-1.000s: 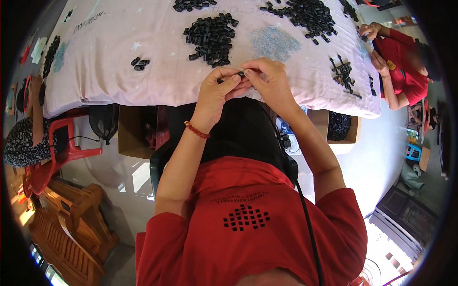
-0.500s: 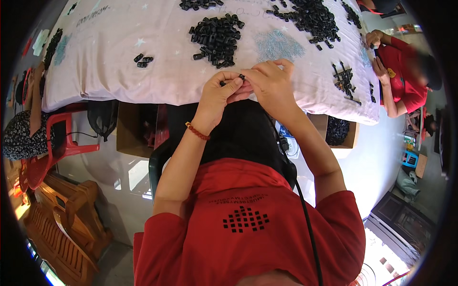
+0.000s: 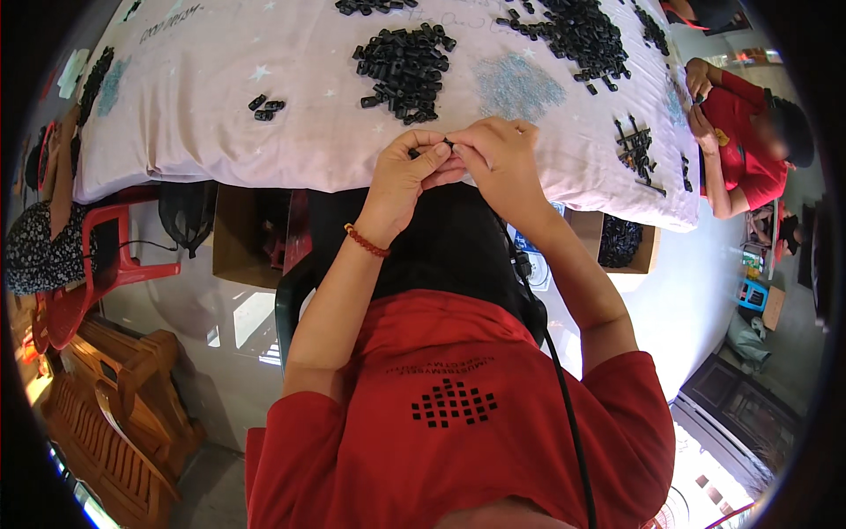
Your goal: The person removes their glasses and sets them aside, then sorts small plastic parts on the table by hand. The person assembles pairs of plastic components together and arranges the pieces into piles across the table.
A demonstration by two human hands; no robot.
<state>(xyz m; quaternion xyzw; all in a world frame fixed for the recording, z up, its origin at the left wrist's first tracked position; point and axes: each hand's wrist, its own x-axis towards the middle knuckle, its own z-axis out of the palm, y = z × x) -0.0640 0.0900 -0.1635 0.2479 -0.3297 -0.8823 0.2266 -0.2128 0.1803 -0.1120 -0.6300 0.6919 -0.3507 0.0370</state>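
Close to the table's near edge, my left hand (image 3: 412, 169) pinches a small black plastic part (image 3: 449, 144) between thumb and fingers. My right hand (image 3: 500, 152) meets it there, thumb and fingertips closed on the same part, most of which they hide. Just beyond my hands lies a heap of short black cylindrical parts (image 3: 404, 70). A patch of small clear bluish pieces (image 3: 518, 86) is spread to its right. Off to the left sits a little group of black parts (image 3: 265, 108).
A bigger black heap (image 3: 586, 44) lies far right, with thin black stems (image 3: 636, 152) nearer the right edge. A co-worker in red (image 3: 749, 132) works at the right side. Below the tabletop (image 3: 211, 150) are cardboard boxes (image 3: 231, 238); a red chair (image 3: 110, 251) stands left.
My right fingers have curled in closer around the small black part. My left hand keeps nearly the same grip. The co-worker's upper hand has shifted slightly.
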